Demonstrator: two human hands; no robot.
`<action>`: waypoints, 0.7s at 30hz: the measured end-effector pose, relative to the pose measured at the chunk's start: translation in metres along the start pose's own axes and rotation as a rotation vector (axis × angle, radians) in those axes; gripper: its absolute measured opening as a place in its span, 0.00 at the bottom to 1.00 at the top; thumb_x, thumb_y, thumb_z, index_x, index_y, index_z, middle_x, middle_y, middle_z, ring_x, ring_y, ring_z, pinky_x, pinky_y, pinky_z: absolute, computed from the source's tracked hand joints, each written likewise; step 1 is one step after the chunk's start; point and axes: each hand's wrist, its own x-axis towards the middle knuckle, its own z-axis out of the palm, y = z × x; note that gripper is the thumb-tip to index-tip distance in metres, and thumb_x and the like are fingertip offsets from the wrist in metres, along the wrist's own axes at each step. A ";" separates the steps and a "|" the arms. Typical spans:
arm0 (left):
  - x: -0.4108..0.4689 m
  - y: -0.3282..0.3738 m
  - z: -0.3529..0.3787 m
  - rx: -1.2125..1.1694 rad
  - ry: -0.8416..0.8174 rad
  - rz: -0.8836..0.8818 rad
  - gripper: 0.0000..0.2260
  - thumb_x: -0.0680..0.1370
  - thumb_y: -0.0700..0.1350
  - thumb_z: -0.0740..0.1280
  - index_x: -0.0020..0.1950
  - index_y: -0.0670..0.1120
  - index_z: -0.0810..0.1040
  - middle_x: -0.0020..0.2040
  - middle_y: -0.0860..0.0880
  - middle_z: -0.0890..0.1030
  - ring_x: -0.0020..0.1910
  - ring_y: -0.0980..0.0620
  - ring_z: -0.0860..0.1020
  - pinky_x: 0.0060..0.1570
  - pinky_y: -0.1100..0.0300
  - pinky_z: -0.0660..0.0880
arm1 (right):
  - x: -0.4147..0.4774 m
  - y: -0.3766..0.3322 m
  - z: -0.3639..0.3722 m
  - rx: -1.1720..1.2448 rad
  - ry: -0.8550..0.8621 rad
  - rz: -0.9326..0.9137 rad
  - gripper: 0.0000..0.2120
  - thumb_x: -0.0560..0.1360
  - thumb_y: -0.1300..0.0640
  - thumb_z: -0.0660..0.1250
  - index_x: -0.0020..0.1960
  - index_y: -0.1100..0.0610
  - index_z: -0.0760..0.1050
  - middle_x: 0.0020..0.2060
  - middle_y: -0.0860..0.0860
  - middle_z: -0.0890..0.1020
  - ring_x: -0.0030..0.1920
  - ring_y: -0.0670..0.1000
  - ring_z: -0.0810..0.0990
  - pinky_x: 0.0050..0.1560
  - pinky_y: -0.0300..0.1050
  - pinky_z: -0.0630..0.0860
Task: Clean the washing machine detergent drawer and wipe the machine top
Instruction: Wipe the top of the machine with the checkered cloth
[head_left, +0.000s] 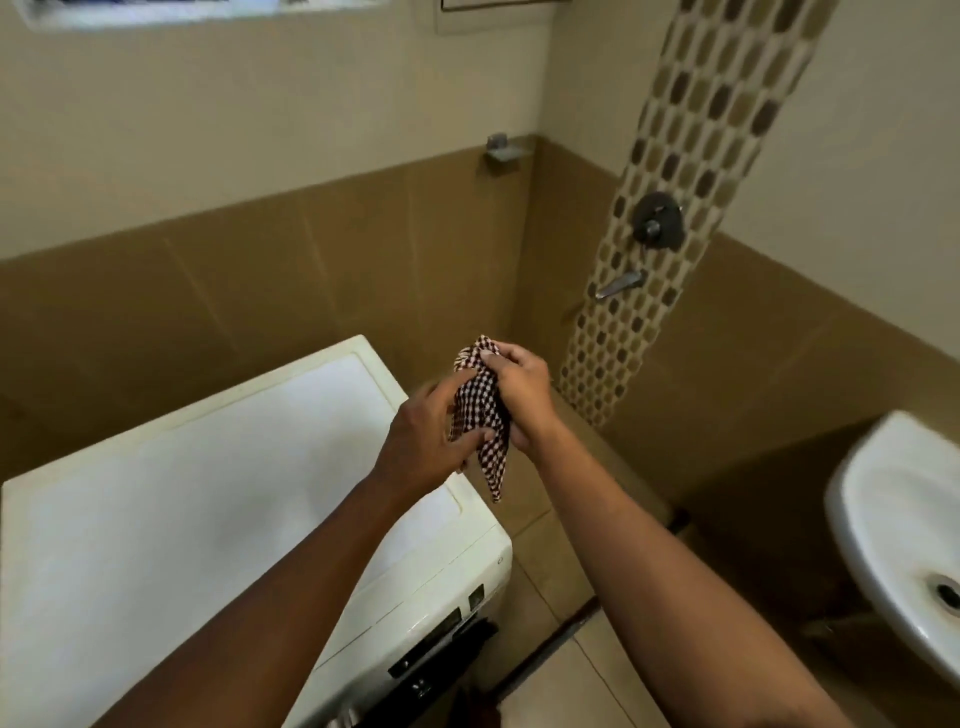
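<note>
A dark red and white checked cloth (480, 415) is bunched between both hands, above the right edge of the washing machine. My left hand (426, 441) grips its lower part, thumb across the fabric. My right hand (522, 395) grips the upper part, and one corner hangs down below the hands. The white washing machine top (208, 493) fills the lower left. Its dark control panel (436, 644) shows at the front right. The detergent drawer is hidden from view.
A white wash basin (898, 545) hangs at the right edge. On the patterned tile strip sit a round shower valve (657, 221) and a metal spout (618, 286). A small metal wall bracket (501, 150) is at the back. Tiled floor lies between machine and basin.
</note>
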 end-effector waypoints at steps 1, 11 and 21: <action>-0.009 0.006 -0.006 -0.008 0.027 0.046 0.32 0.74 0.51 0.77 0.76 0.48 0.71 0.66 0.47 0.79 0.61 0.50 0.79 0.58 0.51 0.82 | -0.014 -0.006 -0.004 0.044 0.005 0.009 0.09 0.75 0.58 0.71 0.55 0.58 0.83 0.49 0.57 0.87 0.53 0.58 0.86 0.56 0.56 0.83; -0.118 0.060 -0.032 -0.213 0.125 0.184 0.35 0.72 0.46 0.79 0.76 0.50 0.68 0.71 0.52 0.74 0.66 0.57 0.75 0.52 0.63 0.82 | -0.146 -0.058 -0.034 0.224 0.106 -0.010 0.12 0.75 0.60 0.73 0.58 0.61 0.80 0.53 0.58 0.85 0.55 0.57 0.84 0.58 0.56 0.82; -0.136 0.138 -0.043 -0.058 0.438 0.151 0.15 0.79 0.42 0.72 0.65 0.47 0.81 0.57 0.50 0.84 0.54 0.54 0.81 0.54 0.58 0.80 | -0.213 -0.081 -0.075 0.073 -0.330 0.030 0.17 0.73 0.54 0.73 0.58 0.60 0.82 0.44 0.54 0.84 0.42 0.50 0.82 0.44 0.44 0.78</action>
